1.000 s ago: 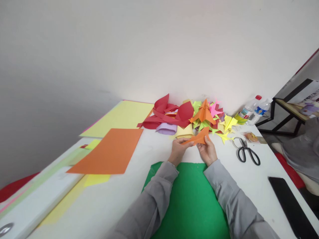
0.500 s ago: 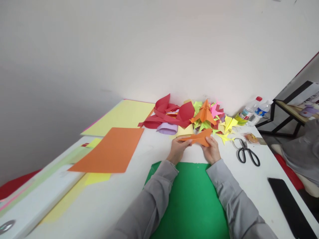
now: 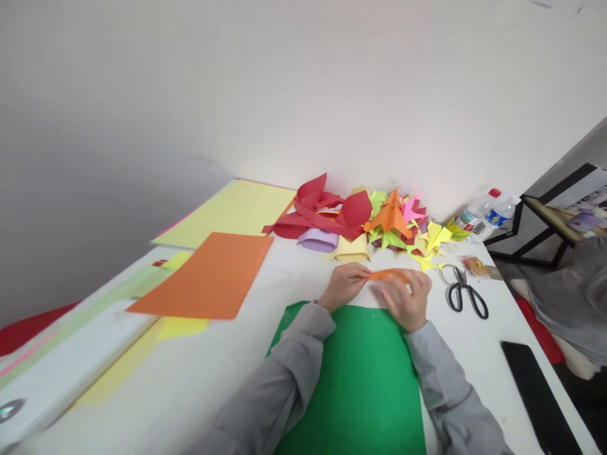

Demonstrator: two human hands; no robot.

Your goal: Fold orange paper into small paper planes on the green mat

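My left hand [image 3: 345, 285] pinches the left end of a piece of folded orange paper [image 3: 386, 274] just above the table. My right hand [image 3: 408, 296] is curled round the paper's right part, its fingers bent over it and hiding much of its shape. Below both hands lies a green sheet [image 3: 365, 379], with my forearms over its sides. Right behind the paper stand a rolled cream paper piece [image 3: 351, 249] and a rolled purple one [image 3: 317, 239].
Red paper pieces [image 3: 310, 218] and folded paper shapes [image 3: 391, 218] pile against the wall. Black-handled scissors [image 3: 465, 296], two bottles [image 3: 493, 218] and a black flat object [image 3: 540, 395] are on the right. An orange sheet [image 3: 208, 275] lies left. A person in grey [image 3: 569, 297] sits at far right.
The folded orange paper has come lower and turned edge-on, now mostly covered by my right hand. My right hand has shifted its grip, its fingers now over the paper. The view has tilted slightly.
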